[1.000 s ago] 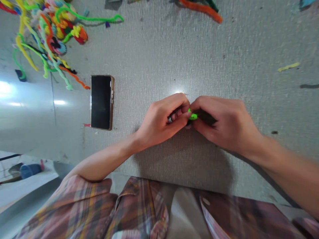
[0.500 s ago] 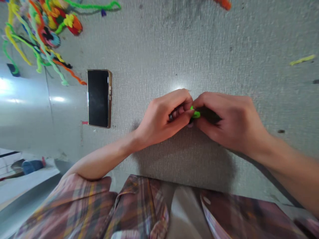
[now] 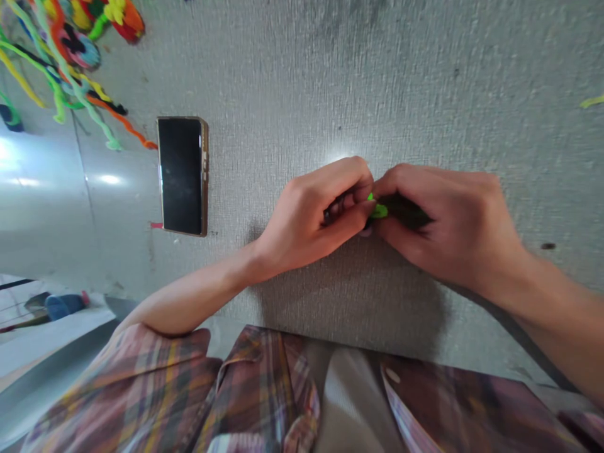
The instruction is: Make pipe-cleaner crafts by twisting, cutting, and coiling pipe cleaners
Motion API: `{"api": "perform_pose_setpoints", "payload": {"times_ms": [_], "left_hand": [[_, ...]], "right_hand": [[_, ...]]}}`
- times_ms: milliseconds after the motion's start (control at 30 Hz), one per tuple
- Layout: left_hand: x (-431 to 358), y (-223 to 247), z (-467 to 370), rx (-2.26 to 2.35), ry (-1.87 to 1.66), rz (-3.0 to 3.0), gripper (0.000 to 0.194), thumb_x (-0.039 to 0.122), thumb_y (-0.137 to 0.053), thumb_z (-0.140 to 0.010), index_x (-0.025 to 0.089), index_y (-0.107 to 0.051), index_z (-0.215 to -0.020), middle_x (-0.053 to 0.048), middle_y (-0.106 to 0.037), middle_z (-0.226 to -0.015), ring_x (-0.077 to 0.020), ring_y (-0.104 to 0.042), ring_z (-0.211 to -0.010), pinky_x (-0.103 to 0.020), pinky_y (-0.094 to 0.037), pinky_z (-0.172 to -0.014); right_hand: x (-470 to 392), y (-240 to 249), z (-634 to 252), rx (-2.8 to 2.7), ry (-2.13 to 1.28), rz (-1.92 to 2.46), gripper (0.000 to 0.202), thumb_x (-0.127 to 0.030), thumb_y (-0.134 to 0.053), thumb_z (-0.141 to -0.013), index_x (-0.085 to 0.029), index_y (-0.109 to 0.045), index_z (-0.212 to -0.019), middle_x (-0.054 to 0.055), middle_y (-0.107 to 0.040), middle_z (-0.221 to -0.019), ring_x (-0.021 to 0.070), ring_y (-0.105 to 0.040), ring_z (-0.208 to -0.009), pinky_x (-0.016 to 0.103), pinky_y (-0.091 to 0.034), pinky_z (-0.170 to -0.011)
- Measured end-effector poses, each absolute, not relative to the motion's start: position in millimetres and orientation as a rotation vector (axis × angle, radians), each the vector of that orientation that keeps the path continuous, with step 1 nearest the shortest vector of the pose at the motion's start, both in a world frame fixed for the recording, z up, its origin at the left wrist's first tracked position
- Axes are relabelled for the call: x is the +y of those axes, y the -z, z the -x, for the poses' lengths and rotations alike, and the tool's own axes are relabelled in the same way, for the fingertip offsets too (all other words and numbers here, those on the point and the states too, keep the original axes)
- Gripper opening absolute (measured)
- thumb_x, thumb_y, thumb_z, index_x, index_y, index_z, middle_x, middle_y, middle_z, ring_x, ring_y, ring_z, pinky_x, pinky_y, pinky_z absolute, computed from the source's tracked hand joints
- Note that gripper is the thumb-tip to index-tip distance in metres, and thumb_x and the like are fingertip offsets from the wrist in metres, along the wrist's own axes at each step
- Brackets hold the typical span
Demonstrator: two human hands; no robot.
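A small bright green fuzzy piece [image 3: 379, 211] shows between the fingertips of both hands, above the grey table. My left hand [image 3: 321, 217] is closed in a pinch on its left side, the other fingers curled under. From the right, my right hand [image 3: 448, 217] pinches the same piece with thumb and forefinger. The fingertips of the two hands nearly touch and cover most of the piece. A small pale bit peeks out just below it, too hidden to make out.
A black phone [image 3: 182, 176] lies on the grey table [image 3: 264, 82] left of my hands. Colourful fuzzy stems [image 3: 61, 63] are heaped at the upper left, near a red and orange piece [image 3: 129, 24]. A yellow-green strip [image 3: 592, 101] lies at the right edge.
The view has shifted, so the phone and heap sit a little further left and higher. Both hands keep their pinch on the green piece, with the right hand turned slightly.
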State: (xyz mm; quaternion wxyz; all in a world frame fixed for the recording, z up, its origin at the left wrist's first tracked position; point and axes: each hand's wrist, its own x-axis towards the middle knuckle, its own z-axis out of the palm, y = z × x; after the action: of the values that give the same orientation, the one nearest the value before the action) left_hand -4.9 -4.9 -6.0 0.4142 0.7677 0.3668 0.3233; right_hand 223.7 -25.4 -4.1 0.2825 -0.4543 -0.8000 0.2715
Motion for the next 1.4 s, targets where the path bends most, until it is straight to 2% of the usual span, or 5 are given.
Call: {"api": "perform_pose_setpoints", "payload": {"times_ms": [167, 567, 833, 1067, 1400], "left_hand": [[-4.8, 4.3, 6.5, 0.927, -0.773, -1.899, 0.018, 0.018, -0.070, -0.107, 0.025, -0.059, -0.096, 0.002, -0.069, -0.088, -0.0132, -0.067, -0.076, -0.031, -0.058, -0.072], [-1.1, 12.3, 8.2, 0.901, -0.741, -1.965, 0.019, 0.030, -0.072, -0.110, 0.027, -0.058, -0.098, 0.001, -0.070, -0.089, -0.0144, -0.066, -0.077, -0.030, -0.059, -0.072], [-1.9, 8.7, 6.7, 0.858, -0.812, -1.919, 0.018, 0.022, -0.068, -0.110, 0.025, -0.057, -0.096, 0.001, -0.064, -0.088, -0.0127, -0.062, -0.075, -0.030, -0.054, -0.071], [-0.9, 10.7, 8.1, 0.847, -0.796, -1.928, 0.017, 0.024, -0.066, -0.111, 0.027, -0.057, -0.097, 0.001, -0.066, -0.089, -0.0135, -0.063, -0.076, -0.031, -0.056, -0.071], [3.3, 19.3, 7.7, 0.798, -0.787, -1.941, 0.026, 0.039, -0.077, -0.108, 0.027, -0.057, -0.096, 0.000, -0.067, -0.086, -0.0157, -0.064, -0.073, -0.033, -0.057, -0.067]], "right_hand": [[-25.5, 2.5, -224.8, -2.162, -0.674, 1.210, 0.019, -0.009, -0.066, -0.085, -0.025, -0.064, -0.096, -0.003, -0.065, -0.078, 0.0156, -0.058, -0.065, 0.032, -0.038, -0.061], [-25.8, 5.7, -223.7, -2.166, -0.614, 1.191, 0.021, -0.013, -0.065, -0.084, -0.028, -0.059, -0.097, -0.005, -0.064, -0.077, 0.0156, -0.059, -0.062, 0.033, -0.038, -0.058], [-25.9, 5.7, -223.6, -2.176, -0.598, 1.198, 0.019, -0.016, -0.062, -0.086, -0.030, -0.058, -0.099, -0.006, -0.062, -0.077, 0.0166, -0.059, -0.063, 0.033, -0.040, -0.059], [-26.0, 1.4, -223.2, -2.136, -0.681, 1.228, 0.021, -0.012, -0.066, -0.084, -0.029, -0.060, -0.095, -0.005, -0.064, -0.077, 0.0170, -0.059, -0.064, 0.034, -0.040, -0.060], [-25.2, 0.2, -223.8, -2.154, -0.694, 1.224, 0.020, -0.013, -0.067, -0.084, -0.028, -0.061, -0.096, -0.004, -0.065, -0.077, 0.0176, -0.059, -0.064, 0.034, -0.039, -0.060]]}}
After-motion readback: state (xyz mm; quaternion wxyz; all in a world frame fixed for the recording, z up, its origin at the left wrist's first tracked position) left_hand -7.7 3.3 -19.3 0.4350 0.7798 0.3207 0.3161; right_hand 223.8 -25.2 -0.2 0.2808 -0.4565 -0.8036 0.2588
